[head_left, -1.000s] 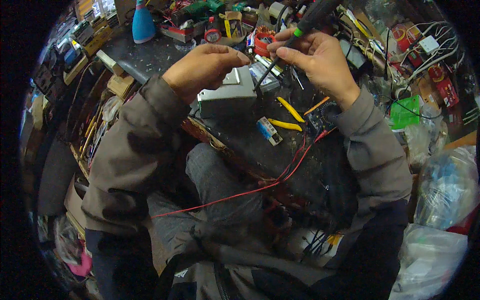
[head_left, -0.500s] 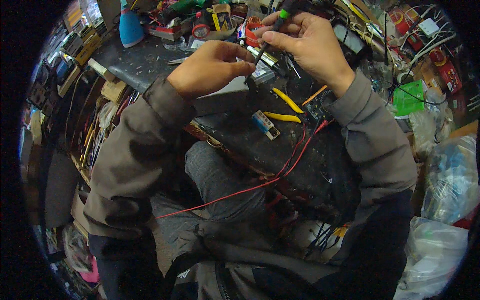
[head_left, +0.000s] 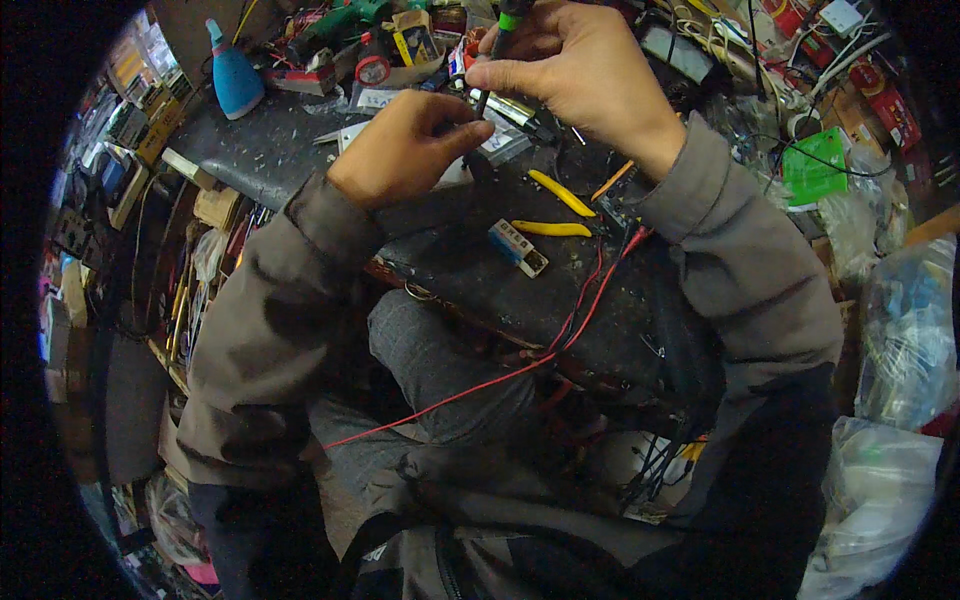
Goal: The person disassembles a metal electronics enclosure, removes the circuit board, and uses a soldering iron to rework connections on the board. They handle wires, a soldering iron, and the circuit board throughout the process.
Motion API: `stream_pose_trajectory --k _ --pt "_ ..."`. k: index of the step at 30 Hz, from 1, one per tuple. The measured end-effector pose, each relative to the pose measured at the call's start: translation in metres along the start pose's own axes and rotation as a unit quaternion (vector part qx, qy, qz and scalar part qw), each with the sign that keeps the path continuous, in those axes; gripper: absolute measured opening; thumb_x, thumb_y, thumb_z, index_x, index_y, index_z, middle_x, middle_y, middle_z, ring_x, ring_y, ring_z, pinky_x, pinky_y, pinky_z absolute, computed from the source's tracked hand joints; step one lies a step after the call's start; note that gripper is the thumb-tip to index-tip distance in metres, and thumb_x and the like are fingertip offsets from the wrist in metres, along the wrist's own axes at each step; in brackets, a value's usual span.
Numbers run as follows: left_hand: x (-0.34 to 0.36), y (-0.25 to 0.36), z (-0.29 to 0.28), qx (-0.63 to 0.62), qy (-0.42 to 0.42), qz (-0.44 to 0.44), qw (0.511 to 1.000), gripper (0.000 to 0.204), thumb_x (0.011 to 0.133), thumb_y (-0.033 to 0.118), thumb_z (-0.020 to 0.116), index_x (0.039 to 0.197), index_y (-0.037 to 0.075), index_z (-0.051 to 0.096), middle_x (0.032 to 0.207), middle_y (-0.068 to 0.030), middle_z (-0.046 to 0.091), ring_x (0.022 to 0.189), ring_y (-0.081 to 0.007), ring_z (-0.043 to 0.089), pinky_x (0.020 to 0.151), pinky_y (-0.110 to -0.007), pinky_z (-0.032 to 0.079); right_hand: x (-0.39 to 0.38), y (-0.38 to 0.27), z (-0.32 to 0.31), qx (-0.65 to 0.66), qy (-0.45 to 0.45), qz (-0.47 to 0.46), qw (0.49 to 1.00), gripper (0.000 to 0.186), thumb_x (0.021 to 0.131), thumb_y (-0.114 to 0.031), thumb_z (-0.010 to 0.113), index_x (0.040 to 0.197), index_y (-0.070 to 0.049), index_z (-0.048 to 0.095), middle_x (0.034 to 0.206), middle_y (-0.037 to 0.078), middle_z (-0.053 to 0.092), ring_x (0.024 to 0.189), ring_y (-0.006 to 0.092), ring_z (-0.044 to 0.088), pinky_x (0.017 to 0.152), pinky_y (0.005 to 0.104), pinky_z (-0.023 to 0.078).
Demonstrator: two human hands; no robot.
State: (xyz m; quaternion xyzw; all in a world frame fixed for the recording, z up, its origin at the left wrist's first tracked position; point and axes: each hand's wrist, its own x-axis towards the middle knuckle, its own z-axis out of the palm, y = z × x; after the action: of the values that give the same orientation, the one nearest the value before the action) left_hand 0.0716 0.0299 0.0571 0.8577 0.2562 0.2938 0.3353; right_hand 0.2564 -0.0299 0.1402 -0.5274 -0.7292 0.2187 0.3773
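Near the top of the view, my right hand [head_left: 590,75] is closed, thumb and fingers round a slim black tool with a green band [head_left: 510,22], its upper end cut off by the picture's edge. The tool slants down toward my left hand [head_left: 410,145]. My left hand is closed in a pinch at the tool's lower end; whether it grips the tool or a small dark piece there is hidden. Below the hands, yellow-handled pliers [head_left: 552,229] rest on the dark bench [head_left: 560,295], beside a small blue-and-white box [head_left: 519,248].
A red wire [head_left: 440,401] runs from the bench across my lap. A blue squeeze bottle [head_left: 235,85] stands back left. Tools and small boxes crowd the far side. On the right are a green board [head_left: 815,167], tangled cables and clear plastic bags [head_left: 880,500].
The whole view has shifted slightly. Both hands keep hold in much the same pose, with the tool held more upright and higher in the picture. The pliers and box stay on the bench.
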Motion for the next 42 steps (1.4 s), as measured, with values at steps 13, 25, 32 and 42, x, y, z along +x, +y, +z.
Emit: stream_pose_trajectory --k 13,25,32,42 --pt "-0.05 -0.006 -0.027 0.107 0.116 -0.032 0.987 0.092 0.074 0.054 0.078 0.137 -0.003 0.044 0.107 -0.0276 0.065 0.098 -0.0359 0.066 0.085 -0.041 0.051 0.035 -0.047 0.004 0.271 0.119 -0.108 0.949 0.046 0.101 -0.045 0.041 0.08 -0.006 0.053 0.075 0.006 0.05 0.065 0.0156 0.05 0.065 0.0368 0.046" --pt "-0.073 -0.051 -0.059 0.024 -0.012 -0.154 0.988 0.119 0.056 0.042 0.092 0.14 -0.014 0.029 0.127 -0.0293 0.054 0.123 -0.0327 0.053 0.105 -0.037 0.04 0.04 -0.029 -0.011 0.532 -0.124 -0.102 0.831 0.048 0.098 -0.045 0.044 0.061 -0.014 0.042 0.057 0.002 0.033 0.048 0.0169 0.031 0.05 0.0377 0.034" --pt "-0.077 -0.066 -0.052 -0.029 0.027 -0.132 0.991 0.121 0.053 0.042 0.092 0.14 -0.014 0.03 0.127 -0.0293 0.054 0.123 -0.0328 0.052 0.104 -0.036 0.04 0.06 -0.09 -0.053 -0.313 -0.053 -0.069 0.946 0.051 0.098 -0.043 0.05 0.079 0.002 0.06 0.064 0.01 0.051 0.057 0.0261 0.045 0.06 0.0424 0.042" --pt "-0.087 -0.059 -0.053 0.013 0.069 -0.114 0.991 0.131 0.053 0.052 0.092 0.144 -0.013 0.023 0.135 -0.0326 0.047 0.128 -0.0348 0.048 0.108 -0.038 0.036 0.059 -0.141 -0.06 -0.305 -0.385 -0.114 0.864 0.036 0.094 -0.027 0.063 0.117 0.001 0.056 0.099 0.013 0.063 0.086 0.024 0.059 0.074 0.0386 0.051"
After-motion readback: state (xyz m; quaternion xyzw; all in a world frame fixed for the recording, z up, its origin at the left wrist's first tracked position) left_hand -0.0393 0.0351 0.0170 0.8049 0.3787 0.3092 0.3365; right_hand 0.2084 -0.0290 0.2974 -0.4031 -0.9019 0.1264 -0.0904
